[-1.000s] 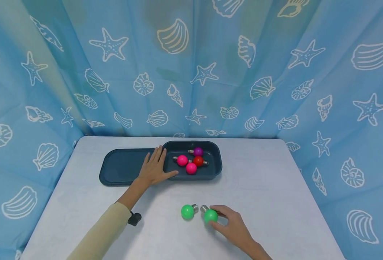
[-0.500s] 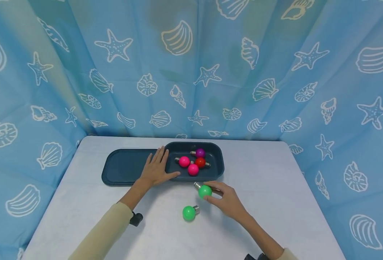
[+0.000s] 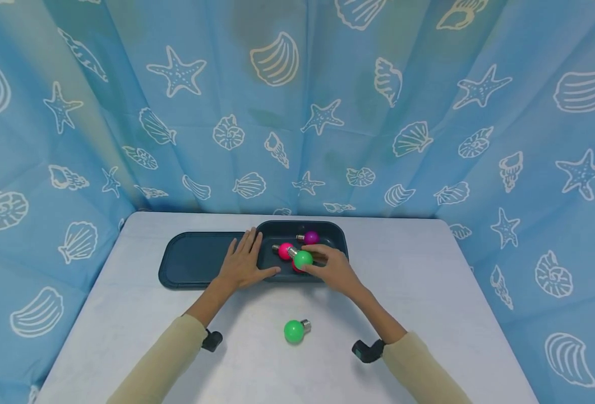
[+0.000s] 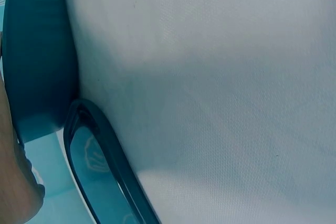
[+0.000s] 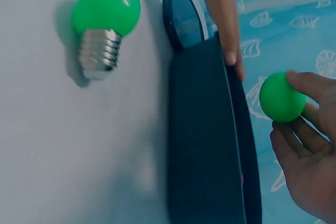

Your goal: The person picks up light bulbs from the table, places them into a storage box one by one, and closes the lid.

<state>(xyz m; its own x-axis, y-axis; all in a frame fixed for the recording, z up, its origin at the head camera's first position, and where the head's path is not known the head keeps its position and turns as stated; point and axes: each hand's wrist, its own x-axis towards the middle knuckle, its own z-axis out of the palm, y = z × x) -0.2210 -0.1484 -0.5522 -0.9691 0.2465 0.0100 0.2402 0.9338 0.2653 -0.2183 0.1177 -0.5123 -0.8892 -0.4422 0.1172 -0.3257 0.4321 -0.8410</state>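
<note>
My right hand (image 3: 335, 270) pinches a green light bulb (image 3: 304, 259) by its round globe, above the dark blue box (image 3: 338, 238). Its metal screw base points up and left in the head view. Under it lie pink bulbs (image 3: 284, 251), one partly covered, and a purple bulb (image 3: 310, 238) sits at the back of the box; the right hand hides the red one. My left hand (image 3: 241, 266) rests with spread, straight fingers at the box's left rim. Another green bulb (image 5: 107, 9) lies on the white tabletop, its base toward the right in the head view.
A flat dark blue lid (image 3: 196, 260) lies left of the box on the white table (image 3: 403, 292). Blue curtains (image 3: 327, 157) with shell and starfish prints hang behind and at both sides. Each wrist wears a small black camera (image 3: 369, 351).
My right hand has lifted the green bulb off the table and carried it forward over the box. The left hand stays at the rim, and the other green bulb has not moved.
</note>
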